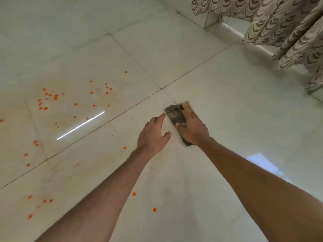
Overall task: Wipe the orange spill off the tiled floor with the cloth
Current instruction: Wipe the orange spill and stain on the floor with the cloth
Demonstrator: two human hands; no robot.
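Head view. The folded brown-grey fabric cloth (173,113) lies flat on the glossy pale tiled floor (227,102), just past the crossing of two grout lines (161,88). The right hand (192,130) rests on top of the cloth, fingers (187,113) laid nearly straight across it and the thumb pressed on its near-left face. Whether any fingertip hooks the far edge cannot be told. The left hand (153,135) hovers just left of the cloth, fingers (160,117) straight and slightly spread, holding nothing.

The orange spill (56,97), a scatter of small droplets, lies well to the left of the cloth, with further stray drops nearer the person than the cloth. A scallop-patterned beige curtain (279,23) hangs far beyond and to the right of the cloth.

The step in hand appears to be taking up the cloth; no wiping has begun. To do it well, keep the cloth folded for a firm pad and hold the palm flat. Sweep from the outer droplets inward, so the liquid gathers rather than smears along the grout.
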